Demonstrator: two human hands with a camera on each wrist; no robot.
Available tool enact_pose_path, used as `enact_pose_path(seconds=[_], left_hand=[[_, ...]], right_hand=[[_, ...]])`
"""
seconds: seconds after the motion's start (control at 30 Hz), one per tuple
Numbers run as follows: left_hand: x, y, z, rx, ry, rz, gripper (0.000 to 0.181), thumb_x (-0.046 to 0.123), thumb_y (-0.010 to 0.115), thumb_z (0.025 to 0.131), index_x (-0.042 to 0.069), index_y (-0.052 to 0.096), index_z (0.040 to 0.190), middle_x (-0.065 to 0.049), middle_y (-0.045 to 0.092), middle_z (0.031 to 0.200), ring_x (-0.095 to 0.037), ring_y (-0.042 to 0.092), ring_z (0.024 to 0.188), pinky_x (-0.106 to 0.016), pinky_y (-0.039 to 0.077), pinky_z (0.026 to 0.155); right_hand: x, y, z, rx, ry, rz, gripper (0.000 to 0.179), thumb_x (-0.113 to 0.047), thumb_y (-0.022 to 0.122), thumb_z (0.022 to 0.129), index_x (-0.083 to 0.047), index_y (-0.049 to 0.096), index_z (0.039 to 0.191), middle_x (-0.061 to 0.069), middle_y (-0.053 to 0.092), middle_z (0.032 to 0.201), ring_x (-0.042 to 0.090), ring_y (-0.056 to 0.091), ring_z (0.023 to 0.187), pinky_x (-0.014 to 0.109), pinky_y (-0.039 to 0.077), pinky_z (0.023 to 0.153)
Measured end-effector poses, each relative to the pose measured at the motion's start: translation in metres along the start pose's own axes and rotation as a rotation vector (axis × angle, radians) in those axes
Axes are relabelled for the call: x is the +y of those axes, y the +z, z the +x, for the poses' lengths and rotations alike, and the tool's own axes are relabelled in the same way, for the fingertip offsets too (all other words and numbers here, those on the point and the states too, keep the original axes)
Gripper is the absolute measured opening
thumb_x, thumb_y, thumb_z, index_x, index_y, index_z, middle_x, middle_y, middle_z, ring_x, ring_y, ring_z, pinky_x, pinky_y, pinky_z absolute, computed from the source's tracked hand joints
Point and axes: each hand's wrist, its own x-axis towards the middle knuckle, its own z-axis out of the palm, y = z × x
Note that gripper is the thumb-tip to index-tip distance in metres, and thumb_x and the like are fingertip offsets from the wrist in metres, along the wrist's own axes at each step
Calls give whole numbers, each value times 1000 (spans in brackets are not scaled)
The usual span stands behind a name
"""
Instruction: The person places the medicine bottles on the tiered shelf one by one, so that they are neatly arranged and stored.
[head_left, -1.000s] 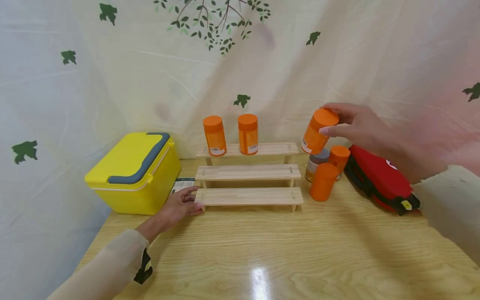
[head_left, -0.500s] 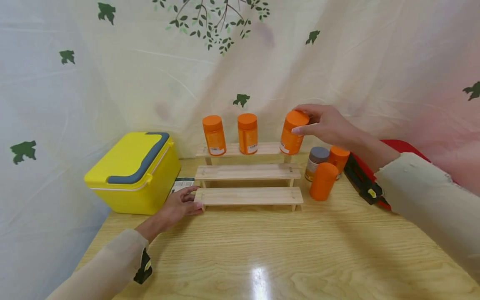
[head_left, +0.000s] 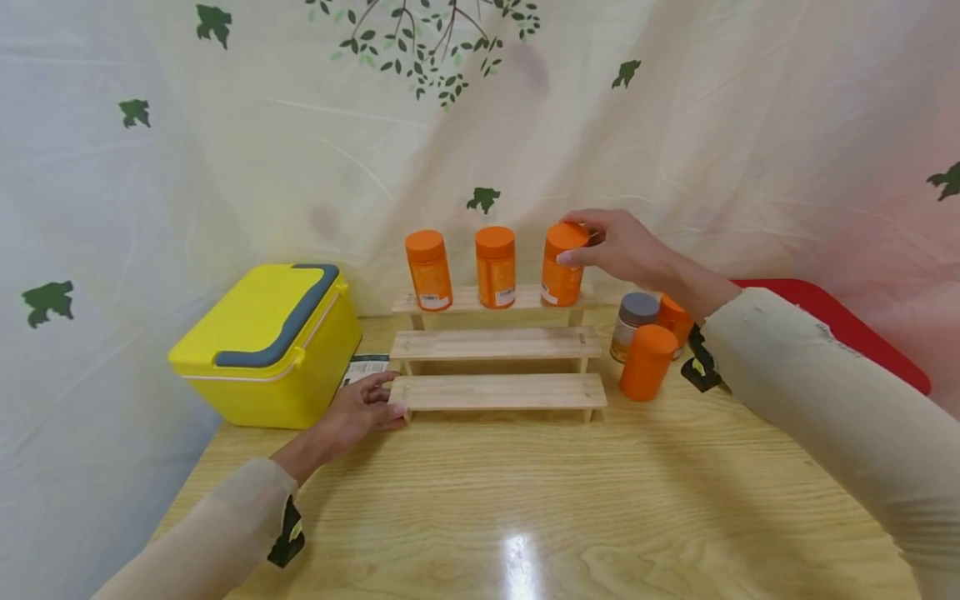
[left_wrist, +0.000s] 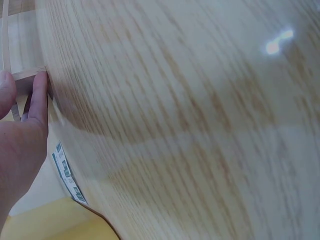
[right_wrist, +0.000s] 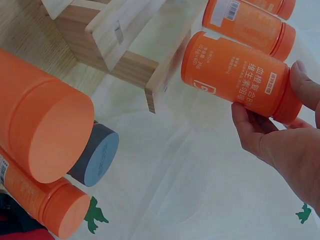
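My right hand (head_left: 618, 243) holds an orange vitamin bottle (head_left: 561, 279) by its lid and upper side, at the right end of the top shelf of a three-step wooden rack (head_left: 495, 343). In the right wrist view the bottle (right_wrist: 235, 75) shows white print; whether its base touches the shelf I cannot tell. Two matching bottles, a left one (head_left: 430, 275) and a middle one (head_left: 496, 271), stand on that same shelf. My left hand (head_left: 356, 417) grips the left end of the lowest step, thumb in front; in the left wrist view its fingers (left_wrist: 37, 100) lie against the wood.
Right of the rack stand an orange bottle (head_left: 647, 367), a grey-lidded jar (head_left: 636, 321) and another orange bottle (head_left: 672, 318), partly hidden. Behind my right sleeve lies a red case (head_left: 825, 317). A yellow cooler box (head_left: 262, 350) sits left, beside a printed packet (head_left: 366, 367).
My right hand has carried the orange vitamin bottle leftward, from above the loose bottles to the right end of the top shelf. The left hand has stayed on the rack.
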Motion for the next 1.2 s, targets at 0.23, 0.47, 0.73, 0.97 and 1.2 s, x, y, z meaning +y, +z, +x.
enact_pose_path(seconds=[0.23, 0.47, 0.73, 0.97, 1.2], left_hand=[[1, 1, 0, 2, -1, 7, 65, -2, 61, 91, 2, 31, 148, -25, 55, 122, -26, 65, 99, -41, 55, 88], [1, 0, 0, -1, 11, 11, 65, -2, 61, 91, 1, 30, 148, -27, 54, 124, -27, 64, 101, -41, 55, 88], [0, 0, 0, -2, 15, -1, 64, -2, 61, 91, 0, 30, 148, -27, 54, 123, -26, 64, 100, -42, 55, 88], [0, 2, 0, -10, 15, 5, 65, -1, 62, 91, 0, 30, 147, -27, 54, 125, -28, 63, 103, -42, 55, 87], [0, 1, 1, -1, 16, 5, 64, -2, 62, 90, 0, 31, 147, -28, 54, 125, -28, 63, 102, -41, 55, 87]], right_hand=[[4, 1, 11, -36, 47, 11, 54, -18, 64, 94, -6, 42, 143, 17, 54, 128, 33, 53, 108, 45, 49, 95], [3, 2, 16, -60, 63, 20, 53, -17, 60, 96, -3, 39, 143, 19, 50, 131, 34, 52, 112, 48, 48, 98], [5, 4, 17, -62, 79, 11, 60, -19, 61, 96, -3, 33, 147, 21, 47, 135, 36, 51, 115, 49, 47, 99], [11, 0, 3, -11, 103, 11, 81, -32, 65, 92, -9, 17, 154, 22, 29, 149, 40, 39, 130, 55, 40, 105], [13, -14, -24, 111, 57, -67, 80, -35, 67, 91, -9, 23, 152, 21, 34, 147, 40, 39, 130, 58, 41, 101]])
